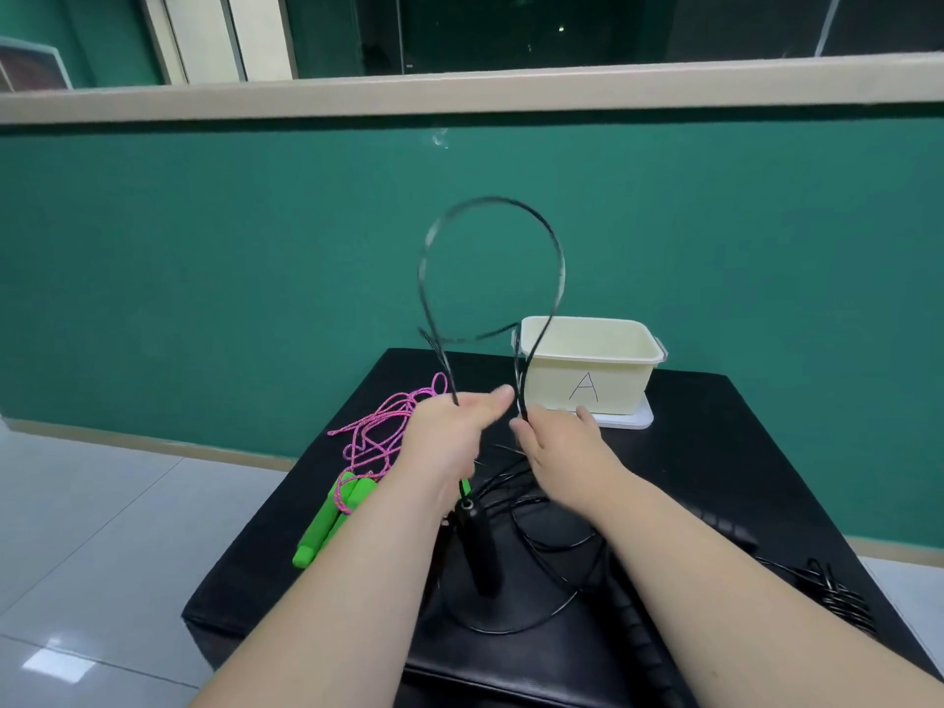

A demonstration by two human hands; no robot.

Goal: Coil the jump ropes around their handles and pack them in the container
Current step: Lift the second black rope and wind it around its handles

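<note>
Black jump rope (554, 258) arched in a tall loop above the desk (715, 452), its two strands pinched by the left hand (449, 426) and right hand (557, 442), fingers closed on the cord. More black cord lay coiled near the desk's front edge. A pink rope with green handles (332, 518) lay at the left edge. The cream container (587, 370), marked "A", stood open near the far edge.

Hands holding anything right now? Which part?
Both. The left hand and right hand each grip the thin black jump rope cord at the foot of a raised loop; its black handles hang below, ungripped.
</note>
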